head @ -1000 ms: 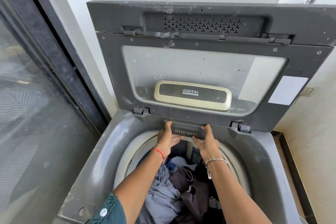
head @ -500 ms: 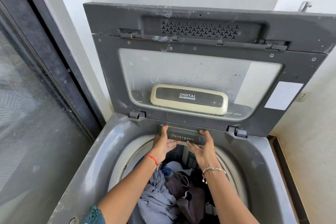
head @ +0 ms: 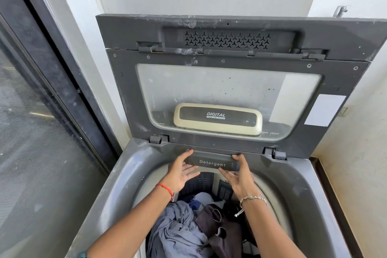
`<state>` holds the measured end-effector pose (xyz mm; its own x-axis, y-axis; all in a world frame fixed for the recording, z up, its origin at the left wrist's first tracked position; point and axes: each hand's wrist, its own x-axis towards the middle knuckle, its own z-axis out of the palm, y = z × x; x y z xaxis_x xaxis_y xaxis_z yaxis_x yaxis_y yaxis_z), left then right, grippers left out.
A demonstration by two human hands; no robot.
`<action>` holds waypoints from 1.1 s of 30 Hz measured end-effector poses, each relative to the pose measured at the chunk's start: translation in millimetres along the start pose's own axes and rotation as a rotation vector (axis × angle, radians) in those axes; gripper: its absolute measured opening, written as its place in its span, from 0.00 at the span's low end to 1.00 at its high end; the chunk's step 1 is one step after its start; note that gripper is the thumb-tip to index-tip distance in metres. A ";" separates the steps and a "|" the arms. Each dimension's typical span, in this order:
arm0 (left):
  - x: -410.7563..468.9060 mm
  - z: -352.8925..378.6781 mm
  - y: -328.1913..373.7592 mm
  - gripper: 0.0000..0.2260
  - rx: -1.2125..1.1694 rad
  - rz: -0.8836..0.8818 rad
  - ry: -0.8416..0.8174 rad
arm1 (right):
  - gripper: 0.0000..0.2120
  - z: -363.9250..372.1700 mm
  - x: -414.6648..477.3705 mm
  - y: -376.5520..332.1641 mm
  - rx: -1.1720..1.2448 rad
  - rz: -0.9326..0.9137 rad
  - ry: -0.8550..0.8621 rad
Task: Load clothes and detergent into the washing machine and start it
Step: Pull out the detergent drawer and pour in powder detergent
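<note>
The dusty grey top-loading washing machine [head: 117, 186] stands with its glass-windowed lid [head: 228, 94] raised. Soft blue-grey and brown clothes [head: 188, 234] fill the drum. At the back rim, the stiff dark plastic drawer marked Detergent [head: 212, 163] is pinched at its ends by left hand [head: 180, 172] and right hand [head: 240, 176]; it probably slides lightly, nothing blocking.
</note>
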<state>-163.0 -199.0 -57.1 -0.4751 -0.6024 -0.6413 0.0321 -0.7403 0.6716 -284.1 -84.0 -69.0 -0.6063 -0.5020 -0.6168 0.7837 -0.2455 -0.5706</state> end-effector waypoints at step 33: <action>-99.6 -30.0 -2.3 0.13 0.552 -0.173 -0.217 | 0.08 -90.3 -102.9 -29.5 -0.307 0.198 -0.036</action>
<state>-89.3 -146.3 -6.0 -0.6029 -0.3703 -0.7067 -0.4936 -0.5228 0.6950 -257.0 49.8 -37.7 -0.4373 -0.5447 -0.7156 0.8051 0.1175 -0.5814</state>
